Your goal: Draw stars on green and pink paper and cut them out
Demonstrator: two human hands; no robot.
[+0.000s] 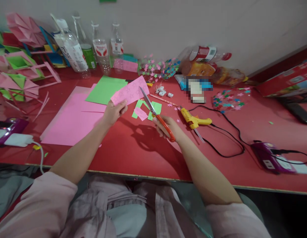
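Note:
My left hand (114,111) pinches one end of a pink paper strip (130,91) with faint star outlines and holds it raised above the red table (133,155). My right hand (165,126) grips red-handled scissors (153,110); their blades point up and left, with the tips close to the strip's right part. Small green and pink paper offcuts (143,111) lie on the table just under the blades.
Large pink sheets (71,122) and a green sheet (105,90) lie to the left. A yellow glue gun (194,120) with a black cord rests to the right. Plastic bottles (100,49), paper stars (157,69), folded paper crafts (17,66) and purple devices (269,157) line the edges.

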